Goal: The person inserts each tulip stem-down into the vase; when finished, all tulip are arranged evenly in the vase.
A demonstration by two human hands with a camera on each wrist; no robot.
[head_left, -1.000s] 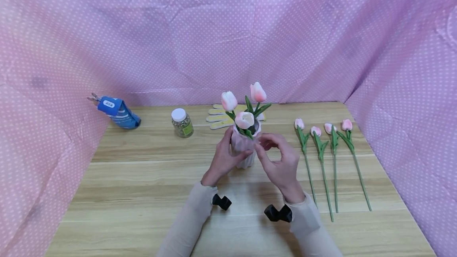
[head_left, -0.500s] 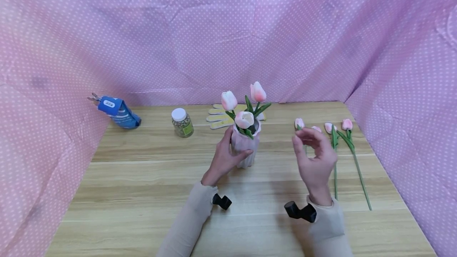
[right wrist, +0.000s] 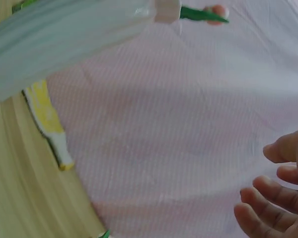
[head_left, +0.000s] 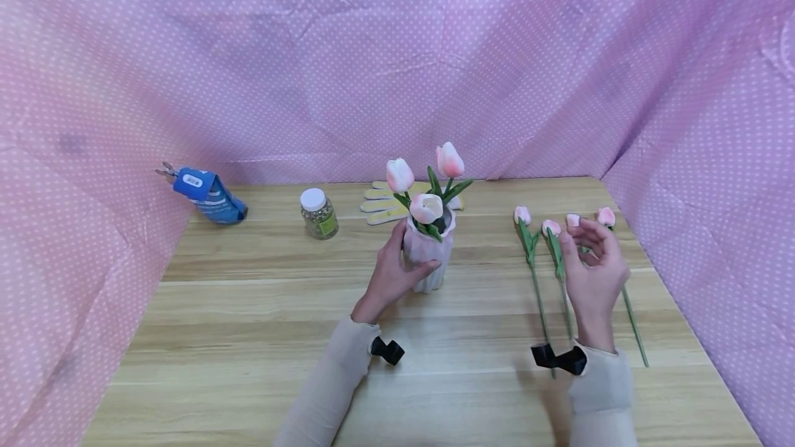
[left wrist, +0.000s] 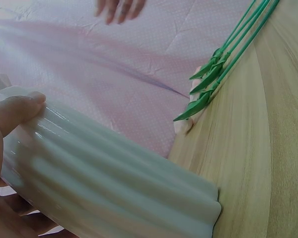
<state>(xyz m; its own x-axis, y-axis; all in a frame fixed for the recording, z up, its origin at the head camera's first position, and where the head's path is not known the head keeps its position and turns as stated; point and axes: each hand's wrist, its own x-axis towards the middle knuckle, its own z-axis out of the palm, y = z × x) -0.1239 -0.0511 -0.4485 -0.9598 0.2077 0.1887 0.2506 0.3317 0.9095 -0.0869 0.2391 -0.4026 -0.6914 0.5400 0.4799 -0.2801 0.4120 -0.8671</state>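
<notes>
My left hand point(head_left: 393, 276) grips a pale pink, ribbed vase point(head_left: 430, 254) around its side, thumb across the front. The vase stands on the table, and in the left wrist view its fluted wall point(left wrist: 109, 168) fills the lower left. Three pink-white artificial tulips point(head_left: 426, 208) with green leaves rise from its mouth. To the right, my right hand point(head_left: 595, 281) hovers over a row of several loose tulips point(head_left: 551, 227), hiding parts of two of them. In the right wrist view this hand point(right wrist: 278, 198) has loosely bent fingers and nothing between them.
A yellow and white glove point(head_left: 381, 204) lies behind the vase. Left of it stands a jar point(head_left: 319, 216) with a white lid. Farther left, a blue bag point(head_left: 214, 199) with a metal clip sits by the table's edge. Polka-dotted pink cloth point(head_left: 348, 74) hangs around the table.
My right hand has left the vase's rim and moved right, past the first loose tulips to above the farther ones. My left hand keeps its hold on the vase.
</notes>
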